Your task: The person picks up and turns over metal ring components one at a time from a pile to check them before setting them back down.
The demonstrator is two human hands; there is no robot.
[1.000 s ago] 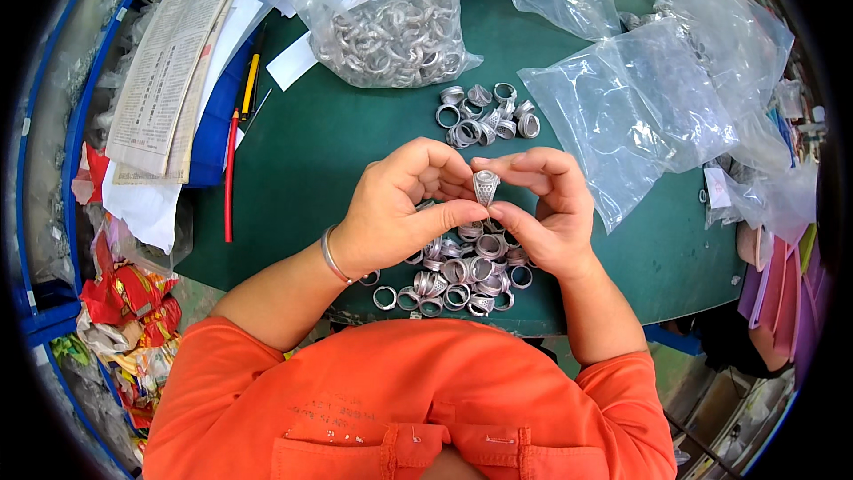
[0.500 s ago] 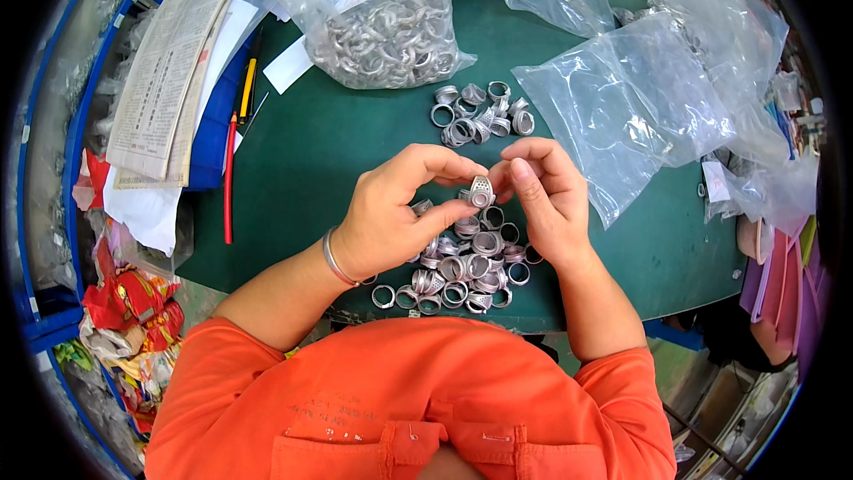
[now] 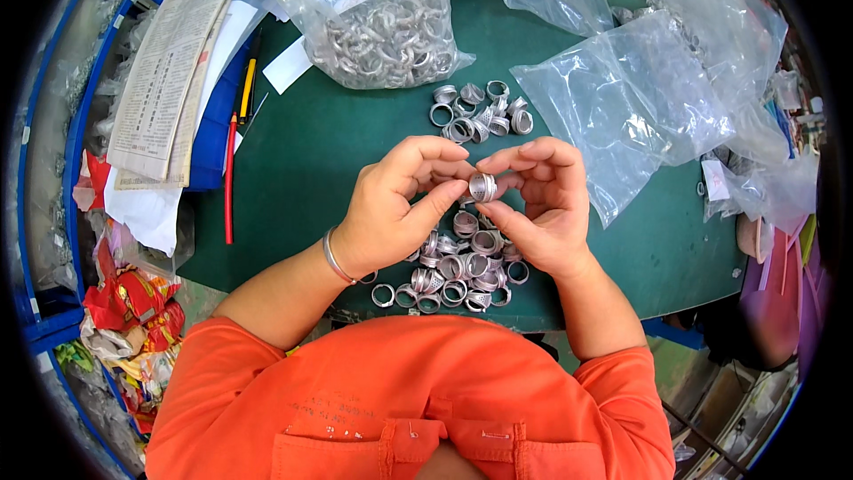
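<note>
Both hands meet over the green table (image 3: 302, 160), pinching one small silver metal ring (image 3: 482, 187) between them. My left hand (image 3: 395, 209) grips it with thumb and forefinger from the left, and my right hand (image 3: 544, 204) holds it from the right. Under the hands, near the table's front edge, lies a pile of several similar rings (image 3: 458, 271). A second loose group of rings (image 3: 475, 111) lies just beyond the hands. A thin bracelet (image 3: 333, 258) circles my left wrist.
A clear bag full of rings (image 3: 382, 22) sits at the back. Crumpled clear plastic bags (image 3: 640, 98) lie to the right. At the left are stacked papers (image 3: 169, 71), a red pencil (image 3: 230, 173) and a yellow pen (image 3: 247, 89). Coloured wrappers (image 3: 124, 302) hang off the left edge.
The hands have stayed together over the near pile, turning the ring slightly between the fingertips. Nothing else has shifted.
</note>
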